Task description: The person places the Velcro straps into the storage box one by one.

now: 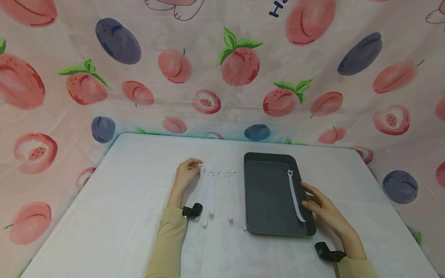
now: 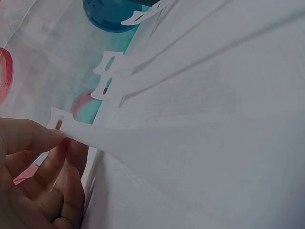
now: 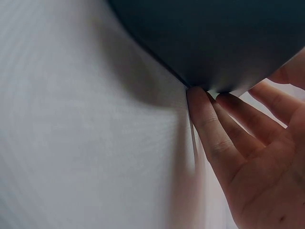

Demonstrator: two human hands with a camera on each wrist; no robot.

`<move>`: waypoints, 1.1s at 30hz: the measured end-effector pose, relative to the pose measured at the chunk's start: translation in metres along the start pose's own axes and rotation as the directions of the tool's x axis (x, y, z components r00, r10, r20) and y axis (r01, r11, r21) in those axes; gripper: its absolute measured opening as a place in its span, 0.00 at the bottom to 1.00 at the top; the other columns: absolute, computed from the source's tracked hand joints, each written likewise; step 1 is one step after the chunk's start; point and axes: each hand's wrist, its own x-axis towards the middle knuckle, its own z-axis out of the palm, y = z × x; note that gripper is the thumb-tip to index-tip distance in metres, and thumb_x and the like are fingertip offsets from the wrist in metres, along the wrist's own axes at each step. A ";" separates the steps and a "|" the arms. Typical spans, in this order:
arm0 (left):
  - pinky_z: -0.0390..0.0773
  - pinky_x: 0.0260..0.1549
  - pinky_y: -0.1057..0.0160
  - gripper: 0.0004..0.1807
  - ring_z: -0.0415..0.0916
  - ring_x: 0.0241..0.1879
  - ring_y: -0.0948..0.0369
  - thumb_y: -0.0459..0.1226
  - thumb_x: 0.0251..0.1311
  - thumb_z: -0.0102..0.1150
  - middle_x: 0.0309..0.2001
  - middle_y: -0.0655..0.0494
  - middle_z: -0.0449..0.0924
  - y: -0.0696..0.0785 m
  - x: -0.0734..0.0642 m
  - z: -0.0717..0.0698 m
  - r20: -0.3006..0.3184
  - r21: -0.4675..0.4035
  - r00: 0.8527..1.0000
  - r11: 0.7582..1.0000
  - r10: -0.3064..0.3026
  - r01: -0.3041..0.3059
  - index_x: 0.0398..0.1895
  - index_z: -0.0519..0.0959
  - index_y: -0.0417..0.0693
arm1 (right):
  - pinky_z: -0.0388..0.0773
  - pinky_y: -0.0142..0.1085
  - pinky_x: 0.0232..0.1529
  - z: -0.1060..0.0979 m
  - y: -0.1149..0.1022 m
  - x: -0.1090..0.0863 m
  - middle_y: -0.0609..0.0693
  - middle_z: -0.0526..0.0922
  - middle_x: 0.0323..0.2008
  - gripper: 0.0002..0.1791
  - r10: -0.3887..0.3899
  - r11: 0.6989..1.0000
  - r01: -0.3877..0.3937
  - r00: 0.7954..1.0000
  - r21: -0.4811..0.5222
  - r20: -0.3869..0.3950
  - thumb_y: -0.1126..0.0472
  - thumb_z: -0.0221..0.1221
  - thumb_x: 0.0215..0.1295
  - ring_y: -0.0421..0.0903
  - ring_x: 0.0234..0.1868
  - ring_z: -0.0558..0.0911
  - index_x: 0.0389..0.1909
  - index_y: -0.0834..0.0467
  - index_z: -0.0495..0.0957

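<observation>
In the head view my left hand (image 1: 187, 172) is at the far end of a row of white slotted straps (image 1: 211, 193). Its thumb and fingers pinch one white cable strap (image 2: 90, 133) close to its slotted head, as the left wrist view shows. My right hand (image 1: 325, 208) touches the right side of a dark grey rectangular tray (image 1: 265, 193), fingers extended. From the right wrist view, the fingertips (image 3: 198, 100) meet the tray's outer side. One white strap (image 1: 293, 193) lies lengthwise inside the tray, near its right wall.
A white cloth covers the table (image 1: 114, 224). Behind it hangs a peach-patterned curtain (image 1: 208, 85), which also runs down both sides. Several straps lie side by side between my left hand and the tray, one partly beside the tray's left edge.
</observation>
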 end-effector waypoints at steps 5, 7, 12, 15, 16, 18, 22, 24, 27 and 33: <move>0.71 0.27 0.69 0.13 0.74 0.30 0.62 0.29 0.56 0.57 0.36 0.46 0.80 0.003 -0.004 -0.002 -0.017 -0.042 1.000 0.999 -0.012 0.012 0.44 0.83 0.43 | 0.58 0.70 0.58 0.000 0.000 0.000 0.63 0.53 0.74 0.36 0.005 1.000 -0.005 1.000 -0.006 0.003 0.55 0.54 0.70 0.70 0.68 0.60 0.75 0.52 0.51; 0.71 0.26 0.69 0.13 0.74 0.29 0.63 0.29 0.56 0.57 0.36 0.47 0.79 0.003 -0.005 -0.003 -0.020 -0.051 1.000 0.999 -0.018 0.017 0.44 0.83 0.43 | 0.58 0.70 0.57 0.000 0.000 0.000 0.64 0.53 0.74 0.37 0.010 1.000 -0.010 1.000 -0.011 0.003 0.55 0.54 0.70 0.71 0.68 0.60 0.75 0.51 0.50; 0.72 0.26 0.69 0.12 0.77 0.30 0.59 0.30 0.57 0.56 0.35 0.48 0.79 0.005 -0.008 -0.003 -0.041 -0.074 0.999 0.997 -0.030 0.027 0.43 0.83 0.44 | 0.59 0.71 0.57 -0.002 0.000 0.000 0.66 0.54 0.73 0.37 0.019 1.000 -0.019 1.000 -0.023 0.000 0.54 0.54 0.70 0.71 0.68 0.60 0.75 0.51 0.50; 0.73 0.26 0.69 0.12 0.79 0.32 0.55 0.30 0.57 0.57 0.35 0.48 0.80 0.008 -0.011 -0.004 -0.052 -0.091 0.998 0.995 -0.033 0.029 0.43 0.83 0.44 | 0.59 0.71 0.57 -0.002 0.000 0.000 0.66 0.54 0.73 0.37 0.017 1.000 -0.017 1.000 -0.021 -0.001 0.54 0.54 0.70 0.71 0.68 0.60 0.75 0.51 0.50; 0.73 0.26 0.68 0.12 0.79 0.33 0.54 0.30 0.57 0.57 0.35 0.47 0.80 0.009 -0.012 -0.005 -0.053 -0.097 0.998 0.995 -0.033 0.028 0.43 0.83 0.43 | 0.59 0.71 0.57 -0.001 0.000 0.000 0.66 0.54 0.73 0.37 0.016 1.000 -0.016 1.000 -0.021 -0.001 0.54 0.54 0.70 0.71 0.68 0.60 0.75 0.51 0.50; 0.72 0.27 0.68 0.11 0.79 0.33 0.53 0.30 0.58 0.57 0.35 0.47 0.80 0.011 -0.013 -0.005 -0.057 -0.106 0.998 0.994 -0.034 0.028 0.43 0.83 0.44 | 0.58 0.71 0.57 -0.001 0.000 0.000 0.66 0.54 0.73 0.37 0.014 1.000 -0.014 1.000 -0.022 -0.001 0.54 0.54 0.70 0.71 0.68 0.60 0.75 0.52 0.50; 0.71 0.25 0.68 0.11 0.78 0.32 0.54 0.30 0.58 0.57 0.35 0.47 0.79 0.014 -0.015 -0.006 -0.063 -0.108 0.998 0.994 -0.030 0.023 0.43 0.83 0.44 | 0.59 0.71 0.57 -0.001 0.001 0.000 0.65 0.54 0.73 0.37 0.012 1.000 -0.012 1.000 -0.028 -0.002 0.54 0.54 0.70 0.71 0.67 0.61 0.75 0.52 0.51; 0.71 0.25 0.69 0.11 0.78 0.32 0.54 0.30 0.58 0.57 0.35 0.47 0.80 0.015 -0.015 -0.007 -0.075 -0.092 0.997 0.996 -0.022 0.015 0.43 0.84 0.44 | 0.59 0.70 0.57 0.000 0.001 0.000 0.66 0.55 0.73 0.36 0.010 1.000 -0.010 1.000 -0.029 -0.003 0.54 0.54 0.70 0.71 0.67 0.61 0.75 0.52 0.51; 0.71 0.25 0.69 0.11 0.80 0.33 0.52 0.31 0.58 0.57 0.35 0.47 0.81 0.016 -0.016 -0.010 -0.102 -0.068 0.995 0.998 -0.012 0.005 0.43 0.84 0.46 | 0.59 0.70 0.57 -0.001 0.000 0.000 0.66 0.55 0.72 0.36 0.010 1.000 -0.010 1.000 -0.027 -0.002 0.55 0.54 0.70 0.71 0.67 0.61 0.75 0.52 0.51; 0.73 0.29 0.69 0.11 0.81 0.34 0.53 0.31 0.58 0.57 0.35 0.46 0.81 0.021 -0.018 -0.018 -0.128 -0.086 0.992 0.996 -0.003 -0.008 0.43 0.84 0.46 | 0.59 0.71 0.57 -0.001 -0.001 0.000 0.67 0.55 0.72 0.36 0.011 1.000 -0.011 1.000 -0.027 -0.003 0.54 0.54 0.70 0.71 0.67 0.61 0.75 0.52 0.51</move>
